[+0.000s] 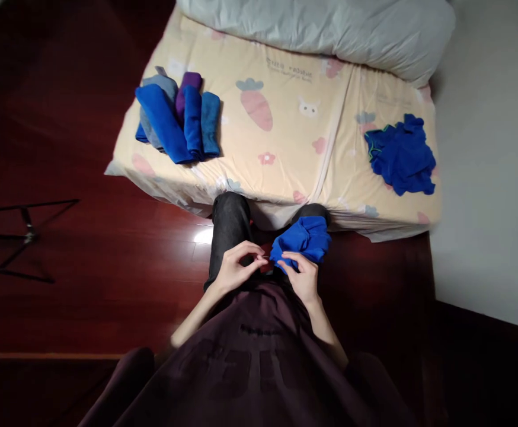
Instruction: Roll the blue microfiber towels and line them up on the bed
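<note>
A crumpled blue cloth (pixel 306 237) rests over my right knee. At its near left edge, my right hand (pixel 302 277) pinches the fabric between thumb and forefinger. Just to the left, my left hand (pixel 239 265) has its thumb and forefinger pressed together. A faint thin line, perhaps a thread or needle, runs from those fingertips toward the cloth; it is too small to name. Both hands are in front of my dark shirt, above my lap.
A bed with a carrot-print sheet (pixel 285 154) stands ahead. Rolled blue, grey and purple cloths (pixel 165 124) lie at its left, a crumpled blue cloth (pixel 403 155) at its right. Behind is a pale bedding roll (pixel 330 26). Black tripod legs (pixel 28 237) stand on the left floor.
</note>
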A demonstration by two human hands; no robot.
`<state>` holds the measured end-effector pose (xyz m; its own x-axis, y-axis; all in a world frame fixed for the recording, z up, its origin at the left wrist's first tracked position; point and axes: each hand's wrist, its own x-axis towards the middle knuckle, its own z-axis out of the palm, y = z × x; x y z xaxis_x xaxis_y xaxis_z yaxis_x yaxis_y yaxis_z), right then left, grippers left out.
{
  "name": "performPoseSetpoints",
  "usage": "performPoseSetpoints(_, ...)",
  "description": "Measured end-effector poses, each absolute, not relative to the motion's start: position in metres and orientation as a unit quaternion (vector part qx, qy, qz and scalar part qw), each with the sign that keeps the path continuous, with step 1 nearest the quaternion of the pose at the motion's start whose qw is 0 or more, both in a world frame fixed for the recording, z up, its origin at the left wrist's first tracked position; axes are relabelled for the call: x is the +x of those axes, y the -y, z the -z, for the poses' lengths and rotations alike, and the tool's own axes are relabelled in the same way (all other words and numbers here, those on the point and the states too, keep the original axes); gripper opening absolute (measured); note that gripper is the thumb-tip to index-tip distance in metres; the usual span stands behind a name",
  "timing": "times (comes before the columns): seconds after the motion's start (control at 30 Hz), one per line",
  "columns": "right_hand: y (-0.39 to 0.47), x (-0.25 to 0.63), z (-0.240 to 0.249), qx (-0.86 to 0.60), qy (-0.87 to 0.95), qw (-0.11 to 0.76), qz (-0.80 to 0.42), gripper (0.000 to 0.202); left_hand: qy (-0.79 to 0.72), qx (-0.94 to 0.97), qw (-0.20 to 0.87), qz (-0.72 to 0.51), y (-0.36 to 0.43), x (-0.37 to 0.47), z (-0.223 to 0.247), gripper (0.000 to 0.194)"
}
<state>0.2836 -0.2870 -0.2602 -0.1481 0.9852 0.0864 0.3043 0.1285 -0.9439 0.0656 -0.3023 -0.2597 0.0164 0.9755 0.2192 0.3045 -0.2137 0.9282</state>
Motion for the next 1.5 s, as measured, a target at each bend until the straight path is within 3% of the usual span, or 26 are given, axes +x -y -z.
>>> performPoseSetpoints(0.13, 0.283, 0.285, 0.251, -0.521, 0.65, 0.399, -0.383, 0.019, -0.479, 0.655, 0.397, -0.43, 0.301, 0.085, 0.261, 0.039)
performPoseSetpoints(0.27, 0.284, 0.285, 0.245, -0.534, 0.668, 0.37, -0.362, 0.031, -0.52, 0.629, 0.356, -0.456, 0.303, 0.102, 0.264, 0.027)
performPoseSetpoints(0.43, 0.29, 0.279, 0.237, -0.503, 0.692, 0.327, -0.402, 0.045, -0.459, 0.67, 0.36, -0.459, 0.304, 0.104, 0.266, 0.021)
performPoseSetpoints(0.63, 0.307, 0.268, 0.229, -0.401, 0.766, 0.296, -0.406, 0.037, -0.503, 0.652, 0.331, -0.461, 0.297, 0.091, 0.274, 0.017)
performPoseSetpoints(0.93, 0.308, 0.277, 0.209, -0.353, 0.788, 0.353, -0.36, 0.03, -0.69, 0.528, 0.129, -0.478, 0.265, 0.029, 0.252, 0.023)
performPoseSetpoints(1.13, 0.289, 0.297, 0.198, -0.411, 0.751, 0.375, -0.356, 0.03, -0.709, 0.531, 0.007, -0.465, 0.269, -0.017, 0.236, 0.022)
performPoseSetpoints(1.33, 0.274, 0.324, 0.198, -0.507, 0.733, 0.391, -0.229, 0.039, -0.658, 0.593, -0.122, -0.448, 0.286, -0.036, 0.211, 0.017)
performPoseSetpoints(1.4, 0.267, 0.336, 0.199, -0.533, 0.718, 0.412, -0.177, 0.036, -0.634, 0.65, -0.062, -0.414, 0.29, -0.034, 0.198, 0.018)
performPoseSetpoints(1.5, 0.255, 0.354, 0.197, -0.565, 0.678, 0.456, -0.114, 0.034, -0.58, 0.746, 0.173, -0.278, 0.293, -0.023, 0.181, 0.009)
